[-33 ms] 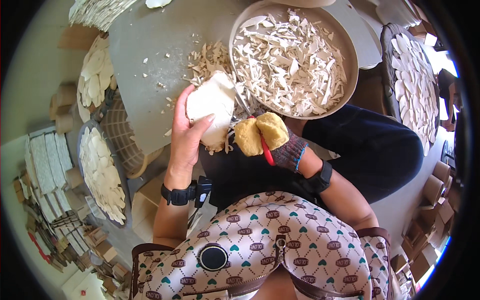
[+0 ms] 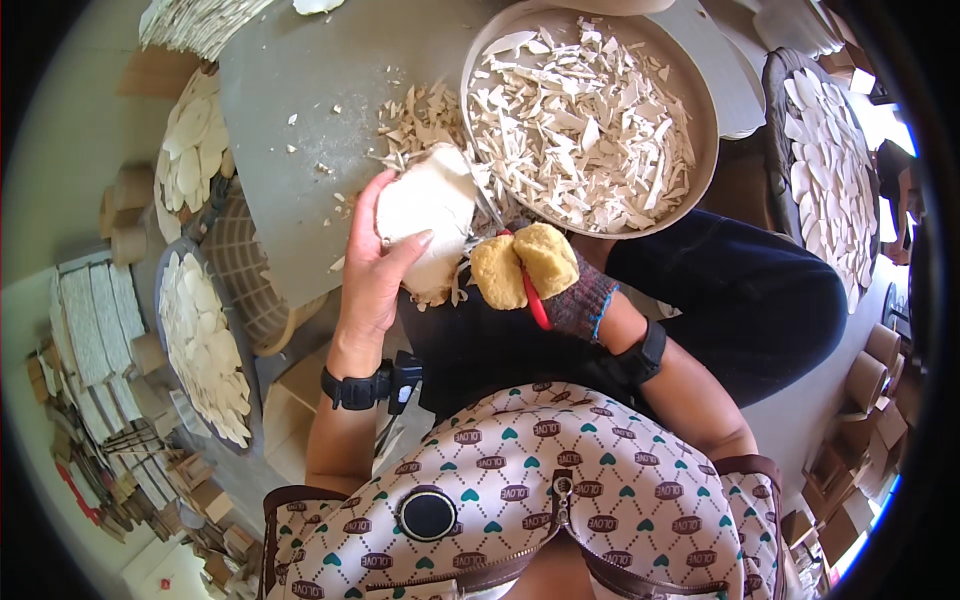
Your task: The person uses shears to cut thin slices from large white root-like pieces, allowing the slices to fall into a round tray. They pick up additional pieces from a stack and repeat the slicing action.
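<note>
My left hand, bare with a black band on the wrist, grips a flat white piece over my lap at the edge of a grey board. My right hand wears a knit glove with yellow-coated fingers and is closed on a red-handled cutting tool. The tool's tip meets the right edge of the white piece. White chips lie on the board just above the piece.
A round pan heaped with white offcuts sits right of the piece. Baskets of white oval pieces stand at the left, upper left and right. Cardboard tubes and stacked strips crowd the floor at the left.
</note>
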`<state>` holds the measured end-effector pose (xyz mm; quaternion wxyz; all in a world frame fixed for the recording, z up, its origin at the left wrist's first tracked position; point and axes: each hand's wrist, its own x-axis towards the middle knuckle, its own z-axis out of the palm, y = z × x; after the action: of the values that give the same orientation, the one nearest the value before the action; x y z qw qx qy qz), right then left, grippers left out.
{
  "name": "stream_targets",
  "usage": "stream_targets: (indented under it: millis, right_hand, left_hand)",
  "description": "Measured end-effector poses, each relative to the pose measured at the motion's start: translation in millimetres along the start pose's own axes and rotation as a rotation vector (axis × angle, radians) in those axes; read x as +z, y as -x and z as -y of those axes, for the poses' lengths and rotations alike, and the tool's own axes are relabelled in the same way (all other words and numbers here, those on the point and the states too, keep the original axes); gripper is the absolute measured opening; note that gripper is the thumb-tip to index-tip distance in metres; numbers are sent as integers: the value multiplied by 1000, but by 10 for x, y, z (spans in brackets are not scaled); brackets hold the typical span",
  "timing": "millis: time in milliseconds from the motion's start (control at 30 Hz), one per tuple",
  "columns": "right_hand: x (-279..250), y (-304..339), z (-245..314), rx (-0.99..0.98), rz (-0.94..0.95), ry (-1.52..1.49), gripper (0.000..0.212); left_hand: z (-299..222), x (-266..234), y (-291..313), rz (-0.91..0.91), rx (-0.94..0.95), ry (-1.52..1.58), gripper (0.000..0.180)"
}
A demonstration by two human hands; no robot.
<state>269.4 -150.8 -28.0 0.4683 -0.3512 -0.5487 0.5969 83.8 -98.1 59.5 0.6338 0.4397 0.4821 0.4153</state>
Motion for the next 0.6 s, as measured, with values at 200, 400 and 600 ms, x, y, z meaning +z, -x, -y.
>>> stream_targets:
  millis: [200,400,600]
  right_hand:
    - [12,21,11,49,80,123,23]
    - [71,7,123,120,57,-29,20]
    - [-28,-78,27,-76,48,201,12]
  left_hand:
    - [-20,-119,-15,54,-79,15,64]
    - [-5,-231,-44,101,-134,64,64]
    - [-88,-329,-92,224,-134,-82,67]
